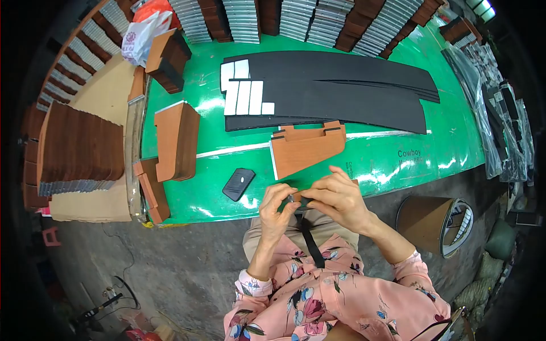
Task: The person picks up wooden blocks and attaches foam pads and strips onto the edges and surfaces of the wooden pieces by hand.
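Observation:
My left hand (275, 208) is closed in a pinch at the near edge of the green table (227, 162). Close beside it, my right hand (339, 199) is pinched too. Between the fingertips of both hands is a small brown and dark piece (297, 197), partly covered by the fingers; its exact shape is hard to make out. Just beyond the hands lies a brown wooden panel (307, 149) with notches and a pale strip along its left edge. A black oblong object (239, 184) rests on the table to the left of my hands.
Black foam sheets (364, 102) with white rectangles (244, 98) lie farther back. Brown panels (177, 142) stand stacked at the left, and a large stack (79, 145) sits on cardboard. Stacked pieces line the back. A round bin (424, 221) stands on the floor at right.

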Demonstrator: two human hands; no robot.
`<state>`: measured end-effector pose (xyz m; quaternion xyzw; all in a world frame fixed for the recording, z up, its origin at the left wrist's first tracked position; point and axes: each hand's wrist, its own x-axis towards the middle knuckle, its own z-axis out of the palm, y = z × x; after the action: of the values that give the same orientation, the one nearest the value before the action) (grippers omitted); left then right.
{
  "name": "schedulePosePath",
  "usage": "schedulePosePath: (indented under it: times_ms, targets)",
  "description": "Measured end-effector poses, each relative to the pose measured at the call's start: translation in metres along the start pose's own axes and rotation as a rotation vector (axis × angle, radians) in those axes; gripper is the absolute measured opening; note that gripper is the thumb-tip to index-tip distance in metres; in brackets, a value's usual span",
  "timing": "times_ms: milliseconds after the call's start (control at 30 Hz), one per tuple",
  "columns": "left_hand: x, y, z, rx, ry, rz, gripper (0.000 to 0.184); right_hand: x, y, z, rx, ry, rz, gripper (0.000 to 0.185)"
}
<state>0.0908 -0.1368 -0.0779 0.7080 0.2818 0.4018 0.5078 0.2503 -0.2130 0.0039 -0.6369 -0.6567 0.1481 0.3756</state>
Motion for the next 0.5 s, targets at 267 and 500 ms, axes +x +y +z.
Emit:
schedulePosePath:
  times_ms: [267, 500]
  targets:
    - [-0.0006, -0.0023, 0.002, -0.113, 0.03, -0.034, 0.029, 0.0039, -0.0011, 0.01, -0.136, -0.042, -0.017, 0.028]
    - [-0.0024, -0.0062, 0.002, -0.119, 0.033, -0.001, 0.031, 0.0064, -0.0037, 0.0116, -0.202, -0.066, -0.071, 0.026]
